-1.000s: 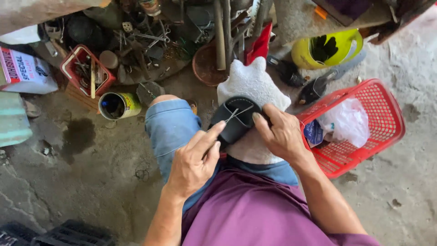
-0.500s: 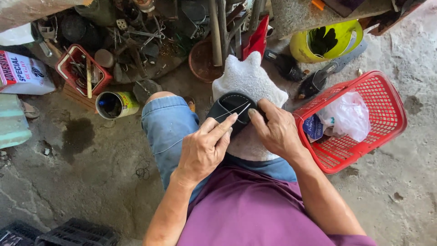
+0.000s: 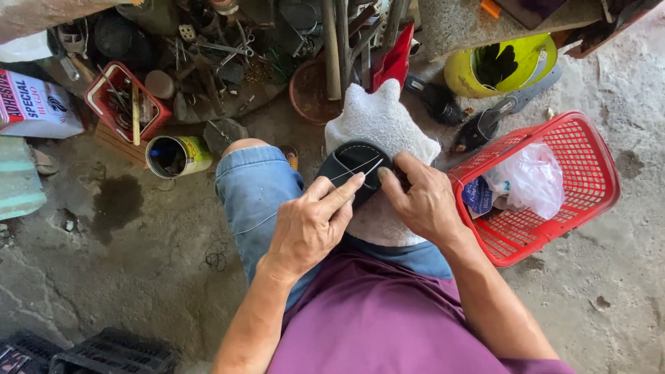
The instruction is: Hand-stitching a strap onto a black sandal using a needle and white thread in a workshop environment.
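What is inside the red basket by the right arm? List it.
The red basket holds a crumpled white plastic bag and a blue packet beside it. The bag covers part of the basket floor, so whatever lies under or inside it cannot be seen.

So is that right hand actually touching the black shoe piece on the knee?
Touching. The head view shows the right hand with its fingers pressed on the edge of the black shoe piece, which lies on the white cloth.
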